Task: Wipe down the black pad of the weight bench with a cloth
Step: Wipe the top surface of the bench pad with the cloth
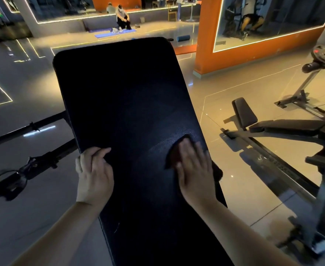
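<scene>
Head view, looking down the length of a weight bench. The black pad (119,96) runs from the bottom of the frame up and away, its far end tilted upward, with rounded far corners. The surface is dark and textured; a faint sheen shows near the right edge.

Left hand (93,173): at the left edge of the pad, at its near half. The fingers are curled over the edge onto the top surface and grip the pad.

Right hand (194,166): laid flat, fingers straight and close together, pressing on the cloth (172,154) near the right edge of the pad, level with the left hand. It is not clenched round anything.

Cloth: dark, bunched under the palm, showing past the fingertips and thumb side. A part of it appears to hang over the right edge of the pad.

Surroundings: a glossy tiled floor (234,89) lit by line strips. A second bench (284,127) stands to the right, well apart. Weight plates (323,54) sit on a rack at the far right. An orange wall (206,45) frames a mirror. A seated person (122,18) is at the far end of the room, beside a blue mat (115,32); a foam roller (183,38) lies near.
</scene>
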{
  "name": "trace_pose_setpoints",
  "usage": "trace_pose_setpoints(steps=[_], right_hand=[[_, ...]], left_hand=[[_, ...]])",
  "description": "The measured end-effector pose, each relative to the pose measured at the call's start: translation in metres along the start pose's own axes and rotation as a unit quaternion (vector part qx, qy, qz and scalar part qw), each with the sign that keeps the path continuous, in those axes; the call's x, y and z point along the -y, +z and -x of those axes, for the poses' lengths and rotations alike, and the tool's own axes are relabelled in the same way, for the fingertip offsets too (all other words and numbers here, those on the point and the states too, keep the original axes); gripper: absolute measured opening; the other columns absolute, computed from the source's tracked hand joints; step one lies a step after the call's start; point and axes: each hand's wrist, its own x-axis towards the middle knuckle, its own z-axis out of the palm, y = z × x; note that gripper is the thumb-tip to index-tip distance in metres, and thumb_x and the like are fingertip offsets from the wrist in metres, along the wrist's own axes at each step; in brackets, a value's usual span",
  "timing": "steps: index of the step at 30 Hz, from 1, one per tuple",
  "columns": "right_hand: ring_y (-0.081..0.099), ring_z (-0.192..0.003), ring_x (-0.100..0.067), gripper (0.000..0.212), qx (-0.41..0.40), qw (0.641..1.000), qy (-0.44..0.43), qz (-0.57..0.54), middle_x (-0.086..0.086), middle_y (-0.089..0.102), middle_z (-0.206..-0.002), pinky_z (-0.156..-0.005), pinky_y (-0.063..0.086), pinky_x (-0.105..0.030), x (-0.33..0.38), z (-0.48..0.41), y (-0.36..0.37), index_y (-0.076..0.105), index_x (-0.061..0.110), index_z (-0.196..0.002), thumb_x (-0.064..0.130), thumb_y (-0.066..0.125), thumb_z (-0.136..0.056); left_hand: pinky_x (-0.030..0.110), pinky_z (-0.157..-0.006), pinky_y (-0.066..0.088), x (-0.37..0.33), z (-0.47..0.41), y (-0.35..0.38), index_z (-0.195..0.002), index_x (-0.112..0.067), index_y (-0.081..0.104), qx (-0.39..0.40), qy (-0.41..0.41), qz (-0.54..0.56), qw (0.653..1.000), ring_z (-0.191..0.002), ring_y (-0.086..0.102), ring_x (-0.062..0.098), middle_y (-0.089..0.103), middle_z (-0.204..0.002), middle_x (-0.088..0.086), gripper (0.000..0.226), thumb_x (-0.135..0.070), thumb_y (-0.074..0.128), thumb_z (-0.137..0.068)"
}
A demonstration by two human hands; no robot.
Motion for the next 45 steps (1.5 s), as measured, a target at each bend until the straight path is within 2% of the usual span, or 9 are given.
trace_pose_setpoints(steps=[3,8,13,18,22,27,32,37,45], right_hand=[[-0.01,-0.157,-0.019,0.057,-0.016,0.992,0.114,-0.053,0.005,0.002,-0.171,-0.128,0.005,-0.046,0.048,-0.015,0.005,0.009,0.019,-0.163,0.034,0.025,-0.11],[0.002,-0.157,-0.014,0.053,0.054,0.978,-0.202,0.006,0.011,0.01,-0.17,-0.124,0.018,-0.043,0.051,-0.008,0.007,0.021,0.024,-0.162,0.037,0.027,-0.111],[-0.007,-0.157,-0.02,0.057,-0.026,0.994,0.093,-0.041,0.005,0.001,-0.171,-0.127,0.01,-0.047,0.044,-0.074,0.0,0.008,0.02,-0.163,0.034,0.024,-0.111],[-0.004,-0.157,-0.02,0.056,0.036,0.993,-0.106,-0.025,0.003,0.005,-0.171,-0.126,0.007,-0.041,0.104,-0.033,0.019,0.014,0.018,-0.163,0.036,0.023,-0.11],[0.003,-0.158,-0.018,0.054,0.078,0.962,-0.258,0.051,0.01,0.007,-0.17,-0.123,0.017,-0.043,0.051,0.021,0.018,0.02,0.023,-0.162,0.039,0.027,-0.11],[-0.002,-0.158,-0.022,0.058,-0.004,0.995,0.097,-0.04,0.0,0.009,-0.171,-0.126,0.015,-0.048,0.069,0.024,0.014,0.017,0.012,-0.162,0.033,0.028,-0.109],[-0.003,-0.158,-0.023,0.06,0.066,0.997,-0.037,-0.028,0.003,0.0,-0.171,-0.125,0.007,-0.042,0.16,0.087,0.046,0.013,0.017,-0.163,0.035,0.032,-0.109],[0.013,-0.157,-0.023,0.061,0.117,0.975,-0.179,0.064,0.007,0.014,-0.17,-0.123,0.026,-0.043,0.116,0.159,0.051,0.026,0.022,-0.161,0.043,0.043,-0.106],[0.0,-0.157,-0.029,0.061,0.063,0.995,0.074,0.033,-0.005,0.006,-0.171,-0.126,0.001,-0.045,0.208,0.131,0.068,0.015,0.011,-0.162,0.041,0.023,-0.11]], left_hand=[[0.021,-0.114,0.016,-0.005,-0.001,-0.003,-0.122,0.002,0.06,-0.007,0.01,-0.01,1.0,-0.102,0.045,0.039,0.043,-0.122,0.019,0.035,-0.004,0.038,-0.095],[0.055,-0.098,0.043,-0.006,0.0,-0.003,-0.117,0.006,0.061,-0.01,0.015,-0.015,1.0,-0.109,0.042,0.033,0.04,-0.123,0.013,0.032,0.0,0.044,-0.091],[0.061,-0.083,0.052,-0.012,-0.004,-0.008,-0.109,0.007,0.06,-0.02,0.079,-0.041,0.996,-0.102,0.041,0.03,0.038,-0.116,0.012,0.034,0.022,0.054,-0.079],[0.04,-0.106,0.035,-0.003,0.0,-0.006,-0.121,0.001,0.061,0.001,-0.013,0.0,1.0,-0.107,0.038,0.023,0.04,-0.123,0.01,0.035,-0.006,0.043,-0.093],[0.017,-0.111,0.02,0.0,0.001,-0.009,-0.127,-0.004,0.064,0.035,-0.01,0.017,0.999,-0.11,0.031,0.013,0.046,-0.124,0.01,0.038,0.007,0.051,-0.093],[0.04,-0.106,0.037,0.006,0.0,-0.014,-0.132,-0.014,0.065,0.08,0.004,0.068,0.994,-0.112,0.034,0.016,0.046,-0.128,0.0,0.049,0.011,0.05,-0.092],[0.02,-0.106,0.035,0.017,-0.016,-0.033,-0.125,-0.018,0.069,0.144,0.052,0.114,0.982,-0.115,0.038,0.009,0.049,-0.128,-0.01,0.041,0.004,0.049,-0.097],[0.023,-0.117,0.021,0.033,-0.031,-0.039,-0.127,-0.017,0.069,0.203,0.188,0.094,0.956,-0.134,0.042,0.017,0.056,-0.138,-0.005,0.037,-0.002,0.052,-0.098],[0.02,-0.122,0.004,0.051,-0.001,-0.034,-0.136,-0.015,0.062,0.207,0.296,0.063,0.93,-0.149,0.018,0.007,0.049,-0.149,-0.001,0.039,-0.007,0.054,-0.098]])
